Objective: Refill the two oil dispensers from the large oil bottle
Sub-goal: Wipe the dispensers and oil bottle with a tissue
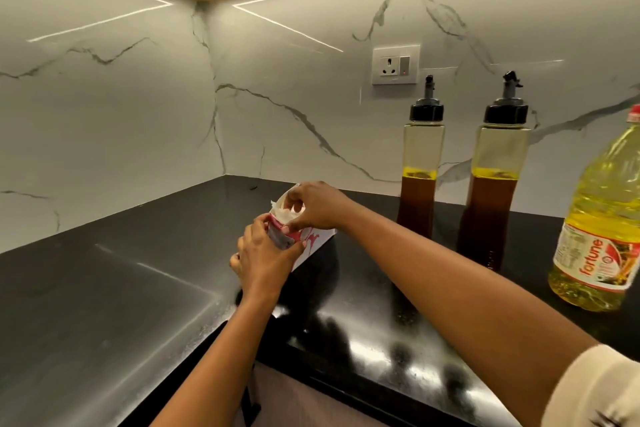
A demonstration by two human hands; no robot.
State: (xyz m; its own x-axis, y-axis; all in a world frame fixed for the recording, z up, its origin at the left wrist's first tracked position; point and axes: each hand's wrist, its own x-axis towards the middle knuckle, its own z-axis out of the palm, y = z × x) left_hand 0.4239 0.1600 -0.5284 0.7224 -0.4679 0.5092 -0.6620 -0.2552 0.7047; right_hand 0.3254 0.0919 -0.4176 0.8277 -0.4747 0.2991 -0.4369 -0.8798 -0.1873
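View from the head, down onto a dark counter [121, 288] set in a marble-walled corner.

Nearest, at 5 o'clock, a cream sleeve [595, 388] and a bare forearm reach in towards the middle. A second forearm comes up from 6 o'clock.

At centre, the left hand [263, 260] wraps its curled fingers round the near end of a red-and-white carton [317, 239], apparently to steady it. The right hand [315, 206], just past it at 12 o'clock, pinches white paper [282, 206] at the carton's open top between thumb and fingertips. This is probably a tissue being drawn out for wiping drips, though that is a guess.

At 4 o'clock stands the large bottle [602, 218] of yellow oil, nearly full, untouched, and partly cut off by the frame edge.

At 3 o'clock, the nearer dispenser [498, 184] and the farther dispenser [420, 166] stand upright side by side, well apart from both hands. Each is about half full and has its black spout cap on. No pouring has begun.

Behind them, at 2 o'clock, a socket [396, 64] sits in the wall [104, 114].
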